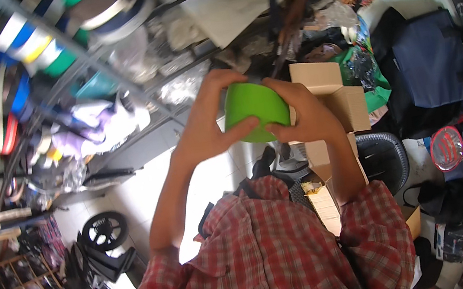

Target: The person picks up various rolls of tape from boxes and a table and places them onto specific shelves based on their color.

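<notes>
Between my two raised hands is a bright green roll (253,107), short and wide, with a smooth side; whether it is tape or strap I cannot tell. My left hand (209,120) grips its left side, thumb across the near face and fingers round the far edge. On the opposite side my right hand (308,110) holds it the same way, thumb low on the face and fingers curled over the top. The roll is slightly tilted in the air in front of my chest. Its far side is hidden.
Open cardboard boxes (349,107) stand right of my right forearm, near a black plastic basket (384,159). A metal rack (89,61) with rolls of coloured strap fills the upper left. A black wheel (105,231) lies on the tiled floor. Dark bags (435,61) are at the right.
</notes>
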A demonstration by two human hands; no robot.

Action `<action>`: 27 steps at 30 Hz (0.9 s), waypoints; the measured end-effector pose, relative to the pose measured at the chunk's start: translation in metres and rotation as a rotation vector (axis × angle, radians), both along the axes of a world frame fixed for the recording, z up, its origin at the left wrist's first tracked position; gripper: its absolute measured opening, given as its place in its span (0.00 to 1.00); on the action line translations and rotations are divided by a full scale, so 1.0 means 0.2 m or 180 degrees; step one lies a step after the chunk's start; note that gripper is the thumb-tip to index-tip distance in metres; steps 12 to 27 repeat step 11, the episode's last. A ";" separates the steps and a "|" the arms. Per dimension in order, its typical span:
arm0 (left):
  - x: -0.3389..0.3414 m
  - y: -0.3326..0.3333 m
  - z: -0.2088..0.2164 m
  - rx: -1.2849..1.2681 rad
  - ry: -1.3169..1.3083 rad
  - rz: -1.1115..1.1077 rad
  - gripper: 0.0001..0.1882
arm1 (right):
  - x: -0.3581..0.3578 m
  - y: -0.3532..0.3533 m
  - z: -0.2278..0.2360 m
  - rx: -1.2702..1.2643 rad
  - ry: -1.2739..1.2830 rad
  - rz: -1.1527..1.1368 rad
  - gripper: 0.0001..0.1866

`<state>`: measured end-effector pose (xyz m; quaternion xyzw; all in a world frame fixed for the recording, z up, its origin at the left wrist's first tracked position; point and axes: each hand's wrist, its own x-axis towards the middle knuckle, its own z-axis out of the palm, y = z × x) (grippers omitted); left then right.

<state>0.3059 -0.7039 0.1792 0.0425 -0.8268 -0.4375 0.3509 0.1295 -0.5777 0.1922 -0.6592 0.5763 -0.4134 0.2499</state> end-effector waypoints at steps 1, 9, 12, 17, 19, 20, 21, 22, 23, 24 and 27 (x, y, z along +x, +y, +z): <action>0.12 -0.02 0.01 0.0000 0.0015 0.0099 0.26 | 0.11 -0.03 0.01 -0.0016 -0.0168 0.0118 0.27; 1.02 -0.02 -0.01 -0.0451 -0.1004 0.1329 0.15 | 0.88 -0.24 -0.08 0.0614 -0.0770 0.0517 0.30; 1.21 -0.01 -0.02 -0.0635 -0.1307 0.1401 0.18 | 1.01 -0.25 -0.07 0.0480 -0.0548 0.0800 0.29; 1.21 -0.01 -0.02 -0.0635 -0.1307 0.1401 0.18 | 1.01 -0.25 -0.07 0.0480 -0.0548 0.0800 0.29; 1.21 -0.01 -0.02 -0.0635 -0.1307 0.1401 0.18 | 1.01 -0.25 -0.07 0.0480 -0.0548 0.0800 0.29; 1.21 -0.01 -0.02 -0.0635 -0.1307 0.1401 0.18 | 1.01 -0.25 -0.07 0.0480 -0.0548 0.0800 0.29; 1.21 -0.01 -0.02 -0.0635 -0.1307 0.1401 0.18 | 1.01 -0.25 -0.07 0.0480 -0.0548 0.0800 0.29; 1.21 -0.01 -0.02 -0.0635 -0.1307 0.1401 0.18 | 1.01 -0.25 -0.07 0.0480 -0.0548 0.0800 0.29; 1.21 -0.01 -0.02 -0.0635 -0.1307 0.1401 0.18 | 1.01 -0.25 -0.07 0.0480 -0.0548 0.0800 0.29; 1.21 -0.01 -0.02 -0.0635 -0.1307 0.1401 0.18 | 1.01 -0.25 -0.07 0.0480 -0.0548 0.0800 0.29; 1.21 -0.01 -0.02 -0.0635 -0.1307 0.1401 0.18 | 1.01 -0.25 -0.07 0.0480 -0.0548 0.0800 0.29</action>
